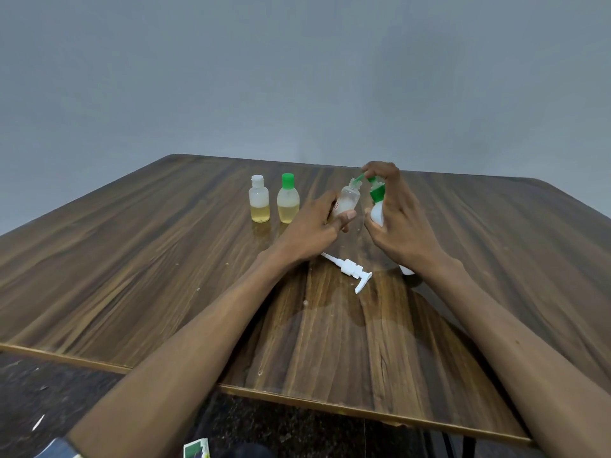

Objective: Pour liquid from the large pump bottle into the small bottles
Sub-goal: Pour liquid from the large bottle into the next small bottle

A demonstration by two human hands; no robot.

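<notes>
While the grey wall is filling the whole far half of the view, the wooden table is spreading across the middle, with a dark speckled floor showing at its near edge. Both bare forearms are reaching from the near side toward the table's centre. The right hand is wrapping curled fingers and thumb round the large white bottle, which has a green neck and is tipping toward the left, its mouth meeting the open neck of a small clear bottle. The left hand is gripping that small bottle from the left, thumb pressing its lower side, the other fingers curling behind it where I cannot tell how they lie; the bottle is leaning right, off the table. Between the 2 wrists, the white pump head is lying flat on the wood, its tube pointing far left. Just left of the hands, 2 small bottles are standing upright side by side, each holding yellowish liquid in its lower part: the green-capped bottle nearer the hands and the white-capped bottle to its left.
</notes>
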